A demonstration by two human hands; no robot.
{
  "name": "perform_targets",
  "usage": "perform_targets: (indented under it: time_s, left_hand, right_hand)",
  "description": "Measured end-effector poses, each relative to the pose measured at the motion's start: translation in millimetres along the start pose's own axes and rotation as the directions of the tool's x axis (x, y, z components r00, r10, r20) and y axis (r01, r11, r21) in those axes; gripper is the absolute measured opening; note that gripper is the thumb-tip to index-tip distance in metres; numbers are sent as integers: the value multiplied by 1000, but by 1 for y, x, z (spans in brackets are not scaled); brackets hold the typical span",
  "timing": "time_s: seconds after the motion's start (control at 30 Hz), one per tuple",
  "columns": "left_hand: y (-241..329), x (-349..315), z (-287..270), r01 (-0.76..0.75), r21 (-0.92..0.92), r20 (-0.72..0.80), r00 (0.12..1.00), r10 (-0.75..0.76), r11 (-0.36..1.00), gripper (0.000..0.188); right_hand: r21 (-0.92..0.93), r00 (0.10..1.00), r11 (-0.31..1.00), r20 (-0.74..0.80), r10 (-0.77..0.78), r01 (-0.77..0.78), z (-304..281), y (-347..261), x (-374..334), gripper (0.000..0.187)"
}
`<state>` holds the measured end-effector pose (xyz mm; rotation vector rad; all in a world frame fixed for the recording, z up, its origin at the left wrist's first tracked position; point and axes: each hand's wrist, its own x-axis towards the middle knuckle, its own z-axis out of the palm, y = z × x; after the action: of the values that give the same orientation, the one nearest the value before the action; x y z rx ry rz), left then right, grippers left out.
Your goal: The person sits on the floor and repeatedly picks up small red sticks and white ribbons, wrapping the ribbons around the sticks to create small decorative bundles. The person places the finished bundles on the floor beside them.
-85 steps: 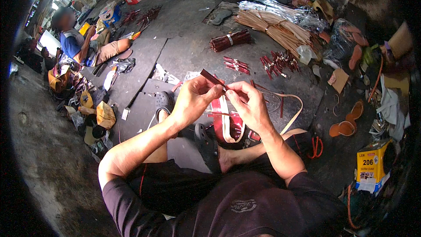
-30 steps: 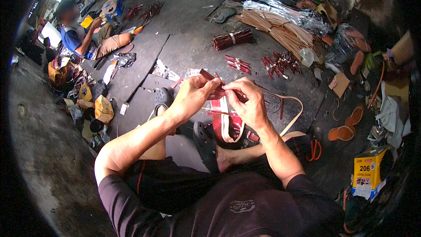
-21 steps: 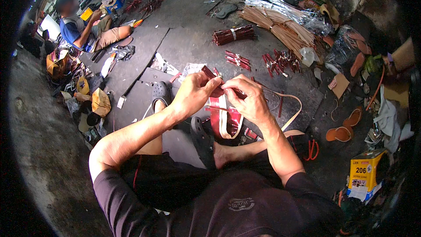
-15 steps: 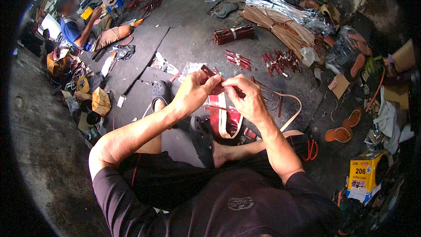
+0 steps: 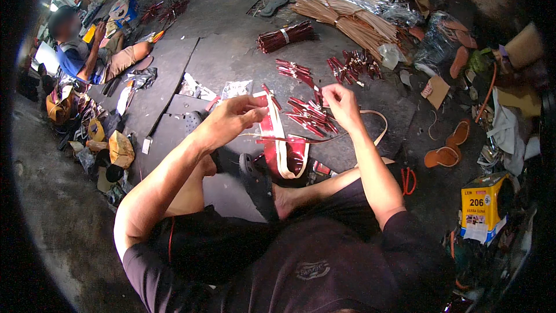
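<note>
My left hand point(image 5: 234, 117) hovers over the near end of the work area, its thumb and fingers apart with nothing visible between them. Beneath it lie glossy dark red pieces point(image 5: 299, 153) with a cream strap point(image 5: 280, 145) looped along them. To the right, my right hand point(image 5: 341, 106) has its fingers pinched together, and a short dark red strip point(image 5: 318, 97) shows at the fingertips. Just below that hand is a loose pile of short dark red strips point(image 5: 310, 117). Two more small piles of such strips, one on the left point(image 5: 293, 71) and one on the right point(image 5: 354, 68), lie farther off.
A tied dark red bundle point(image 5: 286, 36) and a large sheaf of tan strips point(image 5: 347, 23) lie beyond. Orange-handled scissors point(image 5: 409, 181), brown sandals point(image 5: 449, 148) and a yellow can point(image 5: 485, 206) are at right. Another person point(image 5: 87, 49) sits at far left.
My hands were together on a dark red piece; now they have parted, the left moving left and the right moving right and up. The pile between them has come into view.
</note>
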<state>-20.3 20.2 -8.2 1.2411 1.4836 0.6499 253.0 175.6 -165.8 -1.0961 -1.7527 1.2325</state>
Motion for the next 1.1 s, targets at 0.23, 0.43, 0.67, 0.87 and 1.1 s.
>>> perform_targets:
  time_s: [0.23, 0.43, 0.67, 0.87, 1.1]
  left_hand:
    - [-5, -4, -13, -22, 83, 42, 999, 18, 996, 42]
    - [-16, -10, -17, -23, 148, 94, 996, 9, 989, 39]
    - [-22, -4, -19, 2, 121, 138, 990, -19, 993, 39]
    - [-33, -4, -14, -31, 142, 139, 990, 11, 989, 40]
    - [-16, 19, -4, -87, 184, 147, 987, 60, 979, 38]
  right_hand:
    - [-521, 974, 833, -16, -226, 185, 32, 97, 37, 17]
    - [-634, 886, 648, 137, -443, 422, 77, 133, 111, 6]
    - [-748, 948, 592, 169, -269, 301, 64, 158, 129, 15]
    - [-718, 969, 668, 38, -246, 198, 60, 106, 107, 17]
    - [-126, 994, 992, -108, 17, -31, 32, 99, 84, 20]
